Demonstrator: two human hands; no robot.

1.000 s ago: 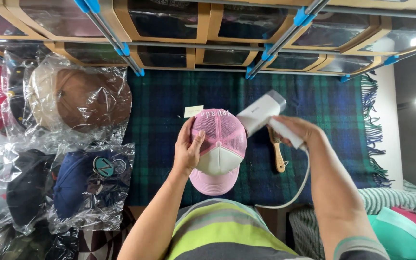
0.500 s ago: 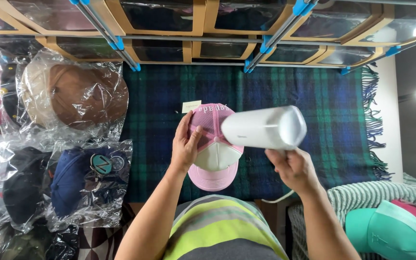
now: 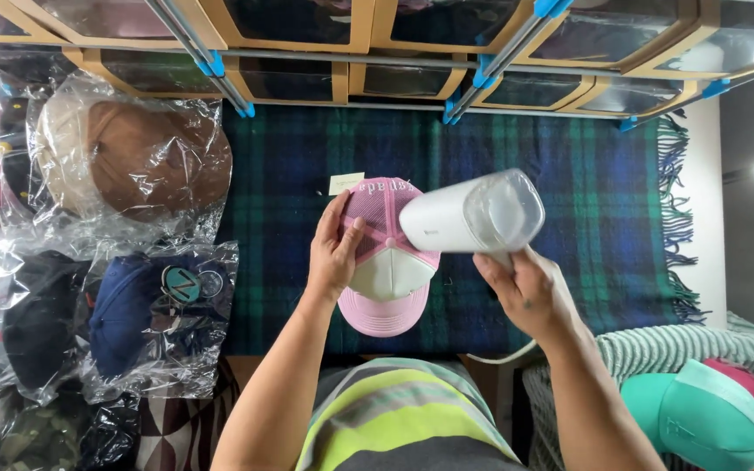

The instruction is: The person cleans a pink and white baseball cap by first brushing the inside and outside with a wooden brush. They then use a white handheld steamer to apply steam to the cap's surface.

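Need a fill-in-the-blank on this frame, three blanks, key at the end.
The left hand rests on a ______ cap.
The right hand holds a ______ steamer over the cap.
The cap lies on a ______ blanket.
Missing words: pink; white; plaid

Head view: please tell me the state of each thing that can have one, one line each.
Pink and white cap: lying on the plaid blanket, left hand resting on it.
White handheld appliance: lifted above the cap, held by right hand.
Brown cap: wrapped in clear plastic.
Navy cap: wrapped in clear plastic.
Teal cap: unwrapped.
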